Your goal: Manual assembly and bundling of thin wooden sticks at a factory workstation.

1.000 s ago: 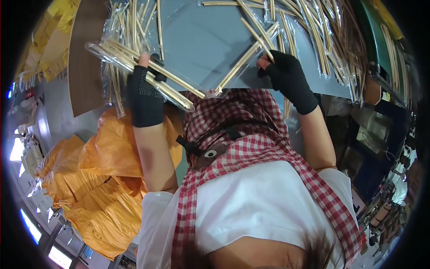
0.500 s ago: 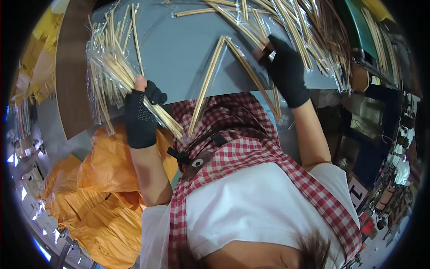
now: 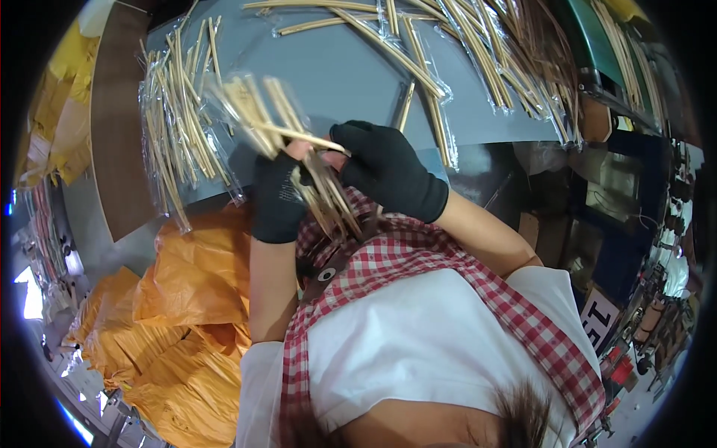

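My left hand [image 3: 276,198], in a black fingerless glove, is closed around a bundle of wrapped chopsticks [image 3: 250,112], blurred by motion. Its lower ends show below the fist, over the checked apron. My right hand [image 3: 392,170], gloved likewise, meets the left one and pinches a pair of wrapped chopsticks [image 3: 302,137] lying across the bundle; its fingertips are partly hidden. A pile of chopsticks in clear sleeves [image 3: 183,119] lies left of my hands. Beyond my right hand, another wrapped pair [image 3: 429,97] reaches over the table's near edge.
The grey table [image 3: 299,75] stands before me. More wrapped chopsticks [image 3: 493,60] are heaped at its far right, beside a green surface [image 3: 597,37]. Orange plastic bags [image 3: 190,291] bulge by my left arm. A brown board [image 3: 116,127] borders the table's left side.
My right hand has come left and nearer to the bundle, with chopsticks in its fingers. The left hand has shifted right with the bundle. The two pairs at the table's near middle have left their places.
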`<state>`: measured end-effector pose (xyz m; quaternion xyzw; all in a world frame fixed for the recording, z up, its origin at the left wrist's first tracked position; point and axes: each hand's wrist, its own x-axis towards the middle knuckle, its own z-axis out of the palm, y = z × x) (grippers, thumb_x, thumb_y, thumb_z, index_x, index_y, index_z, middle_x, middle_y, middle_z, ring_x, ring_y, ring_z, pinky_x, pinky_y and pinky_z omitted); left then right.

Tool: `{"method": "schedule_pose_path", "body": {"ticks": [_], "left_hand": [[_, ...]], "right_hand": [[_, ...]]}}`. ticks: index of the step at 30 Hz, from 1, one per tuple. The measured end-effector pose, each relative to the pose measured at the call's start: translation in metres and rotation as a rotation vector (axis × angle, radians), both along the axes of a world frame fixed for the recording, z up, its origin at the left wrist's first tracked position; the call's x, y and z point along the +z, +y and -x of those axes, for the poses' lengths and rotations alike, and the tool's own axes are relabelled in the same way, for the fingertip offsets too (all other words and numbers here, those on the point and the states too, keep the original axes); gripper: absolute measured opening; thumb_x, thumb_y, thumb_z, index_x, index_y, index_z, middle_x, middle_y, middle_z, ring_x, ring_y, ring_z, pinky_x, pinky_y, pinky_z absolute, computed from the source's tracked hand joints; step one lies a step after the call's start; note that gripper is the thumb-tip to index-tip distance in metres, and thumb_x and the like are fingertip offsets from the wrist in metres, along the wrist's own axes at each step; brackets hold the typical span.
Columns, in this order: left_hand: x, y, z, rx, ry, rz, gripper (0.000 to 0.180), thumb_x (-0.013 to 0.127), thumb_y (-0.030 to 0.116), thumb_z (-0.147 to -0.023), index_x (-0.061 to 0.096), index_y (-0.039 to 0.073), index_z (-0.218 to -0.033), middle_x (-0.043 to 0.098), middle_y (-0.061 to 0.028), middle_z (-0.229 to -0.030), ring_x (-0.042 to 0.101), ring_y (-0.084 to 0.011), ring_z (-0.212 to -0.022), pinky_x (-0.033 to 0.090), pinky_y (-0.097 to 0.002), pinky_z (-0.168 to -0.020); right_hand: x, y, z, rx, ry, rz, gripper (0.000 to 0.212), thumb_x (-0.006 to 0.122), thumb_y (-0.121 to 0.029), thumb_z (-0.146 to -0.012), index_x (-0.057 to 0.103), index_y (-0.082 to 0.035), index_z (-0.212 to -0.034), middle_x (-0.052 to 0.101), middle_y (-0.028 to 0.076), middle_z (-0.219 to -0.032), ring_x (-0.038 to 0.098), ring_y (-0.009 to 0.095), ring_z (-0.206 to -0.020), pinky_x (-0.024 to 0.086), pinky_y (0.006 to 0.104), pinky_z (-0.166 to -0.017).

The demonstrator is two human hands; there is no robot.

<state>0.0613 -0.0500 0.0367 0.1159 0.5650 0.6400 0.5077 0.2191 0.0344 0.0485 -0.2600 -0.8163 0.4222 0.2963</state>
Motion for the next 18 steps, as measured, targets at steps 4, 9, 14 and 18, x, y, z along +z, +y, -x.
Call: {"method": "schedule_pose_path", "body": {"ticks": [4, 9, 14, 18], "left_hand": [[0.014, -0.005, 0.022, 0.04, 0.099, 0.138, 0.025, 0.064, 0.021, -0.089, 0.065, 0.002, -0.105, 0.061, -0.0033, -0.09, 0.059, -0.0121, -0.081, 0.047, -0.0251, -0.068], [0.008, -0.015, 0.045, 0.05, 0.032, 0.06, 0.021, 0.061, 0.026, -0.093, 0.058, 0.006, -0.099, 0.055, -0.0016, -0.08, 0.053, -0.0102, -0.069, 0.044, -0.023, -0.061], [0.006, -0.007, 0.053, 0.189, -0.175, -0.025, 0.021, 0.057, 0.025, -0.096, 0.054, 0.005, -0.1, 0.051, -0.0024, -0.081, 0.051, -0.013, -0.07, 0.043, -0.0262, -0.06], [-0.001, -0.011, 0.067, 0.107, -0.334, -0.209, 0.018, 0.053, 0.023, -0.098, 0.053, 0.005, -0.098, 0.049, -0.0024, -0.081, 0.049, -0.014, -0.073, 0.043, -0.0273, -0.061]], "right_hand": [[-0.01, 0.006, -0.017, -0.217, -0.049, -0.099, 0.013, 0.062, -0.008, -0.084, 0.059, 0.0, -0.095, 0.057, 0.016, -0.077, 0.06, 0.03, -0.065, 0.047, 0.0361, -0.06], [-0.026, 0.019, -0.061, -0.379, -0.121, 0.291, 0.016, 0.061, -0.013, -0.089, 0.061, 0.0, -0.099, 0.057, 0.006, -0.07, 0.057, 0.012, -0.064, 0.046, 0.0297, -0.057], [-0.01, 0.015, -0.048, -0.312, -0.114, 0.75, 0.023, 0.062, -0.023, -0.091, 0.064, -0.002, -0.102, 0.057, -0.001, -0.074, 0.051, 0.004, -0.062, 0.038, 0.02, -0.054], [-0.003, 0.008, -0.019, -0.23, 0.031, 1.066, 0.032, 0.066, -0.031, -0.088, 0.064, -0.004, -0.107, 0.052, -0.005, -0.071, 0.046, 0.002, -0.058, 0.033, 0.017, -0.052]]}}
